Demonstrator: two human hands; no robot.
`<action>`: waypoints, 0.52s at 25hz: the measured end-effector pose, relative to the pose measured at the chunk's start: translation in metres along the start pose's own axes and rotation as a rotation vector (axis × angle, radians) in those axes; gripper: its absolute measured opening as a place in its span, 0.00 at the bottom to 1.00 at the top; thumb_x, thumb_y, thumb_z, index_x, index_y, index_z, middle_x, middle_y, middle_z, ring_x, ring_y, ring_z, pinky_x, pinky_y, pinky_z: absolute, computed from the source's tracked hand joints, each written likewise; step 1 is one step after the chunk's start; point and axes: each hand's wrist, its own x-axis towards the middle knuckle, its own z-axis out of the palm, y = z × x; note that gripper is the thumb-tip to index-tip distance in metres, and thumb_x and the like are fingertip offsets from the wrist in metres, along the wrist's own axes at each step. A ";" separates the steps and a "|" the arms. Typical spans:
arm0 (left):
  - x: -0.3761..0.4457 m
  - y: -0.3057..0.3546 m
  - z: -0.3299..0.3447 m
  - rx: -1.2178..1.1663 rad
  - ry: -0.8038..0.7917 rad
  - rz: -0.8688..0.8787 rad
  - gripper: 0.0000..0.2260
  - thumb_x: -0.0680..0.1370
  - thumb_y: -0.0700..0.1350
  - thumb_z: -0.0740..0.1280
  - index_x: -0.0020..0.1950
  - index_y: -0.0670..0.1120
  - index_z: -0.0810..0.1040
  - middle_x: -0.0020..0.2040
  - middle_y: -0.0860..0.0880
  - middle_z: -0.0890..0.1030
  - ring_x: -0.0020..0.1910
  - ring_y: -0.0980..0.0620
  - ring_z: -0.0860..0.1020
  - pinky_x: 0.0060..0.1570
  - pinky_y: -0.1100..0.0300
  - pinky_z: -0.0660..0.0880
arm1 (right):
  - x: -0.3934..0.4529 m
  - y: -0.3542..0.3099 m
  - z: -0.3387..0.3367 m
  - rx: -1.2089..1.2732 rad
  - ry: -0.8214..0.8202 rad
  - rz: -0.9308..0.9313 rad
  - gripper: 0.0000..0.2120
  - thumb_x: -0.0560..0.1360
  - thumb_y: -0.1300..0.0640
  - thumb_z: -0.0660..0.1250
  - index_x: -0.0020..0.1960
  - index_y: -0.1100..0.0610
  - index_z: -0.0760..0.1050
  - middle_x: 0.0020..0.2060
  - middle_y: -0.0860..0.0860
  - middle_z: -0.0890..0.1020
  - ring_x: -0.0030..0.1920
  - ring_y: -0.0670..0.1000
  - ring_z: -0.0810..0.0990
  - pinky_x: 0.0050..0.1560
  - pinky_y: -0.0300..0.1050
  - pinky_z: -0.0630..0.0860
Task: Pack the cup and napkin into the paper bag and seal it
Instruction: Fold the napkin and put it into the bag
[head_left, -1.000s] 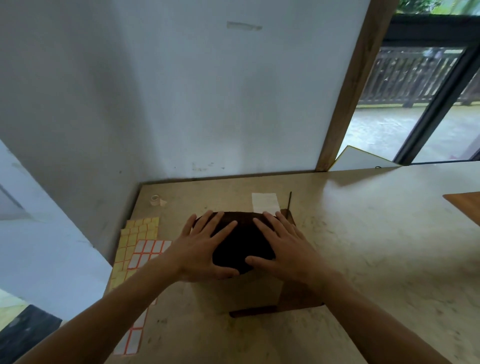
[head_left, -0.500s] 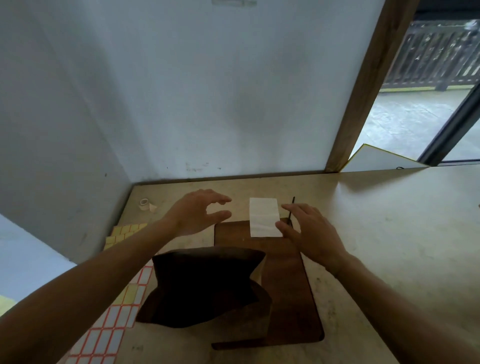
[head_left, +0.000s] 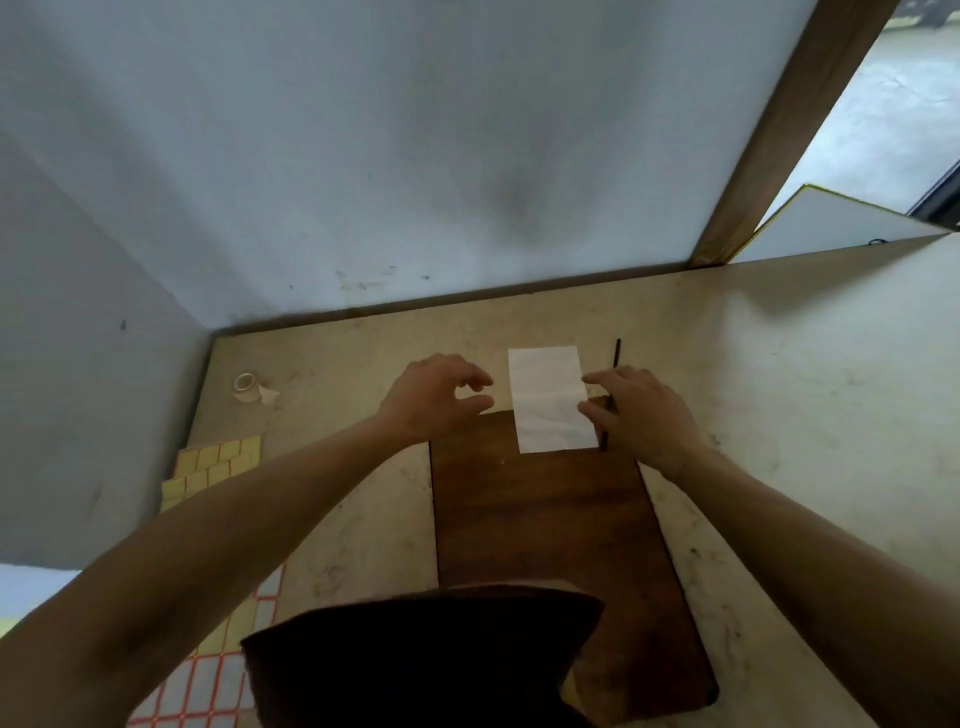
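A white folded napkin lies flat at the far end of a brown wooden board. My right hand rests at the napkin's right edge, fingertips touching it, fingers spread. My left hand hovers just left of the napkin, fingers curled and apart, holding nothing. The open brown paper bag stands at the near edge, its dark mouth facing up. No cup is in view; the bag's inside is too dark to see.
A thin dark stick lies beside my right hand. A small tape roll sits at the far left. Sheets of yellow and orange-edged stickers lie along the left edge. Walls close off the table's back and left.
Both hands left the bag's top and reached forward to the napkin. The view tilted down, so the bag now sits at the bottom.
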 end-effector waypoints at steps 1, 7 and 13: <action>0.007 -0.004 0.011 0.000 -0.003 -0.005 0.13 0.76 0.53 0.69 0.59 0.52 0.80 0.53 0.53 0.82 0.51 0.56 0.76 0.54 0.54 0.75 | 0.008 0.003 0.009 -0.009 -0.003 -0.004 0.19 0.77 0.46 0.63 0.66 0.50 0.72 0.64 0.52 0.77 0.61 0.54 0.75 0.58 0.52 0.74; 0.042 -0.018 0.069 0.070 -0.044 -0.042 0.15 0.78 0.55 0.65 0.62 0.52 0.78 0.58 0.51 0.79 0.58 0.50 0.73 0.60 0.49 0.69 | 0.045 0.024 0.057 -0.074 -0.086 0.016 0.18 0.77 0.49 0.64 0.66 0.49 0.73 0.63 0.52 0.77 0.61 0.54 0.74 0.57 0.52 0.74; 0.066 -0.023 0.103 0.090 -0.072 -0.077 0.15 0.77 0.57 0.64 0.61 0.54 0.79 0.60 0.51 0.78 0.59 0.50 0.72 0.58 0.51 0.65 | 0.061 0.036 0.077 -0.077 -0.053 0.035 0.15 0.77 0.50 0.64 0.63 0.48 0.75 0.60 0.51 0.78 0.58 0.54 0.75 0.53 0.50 0.75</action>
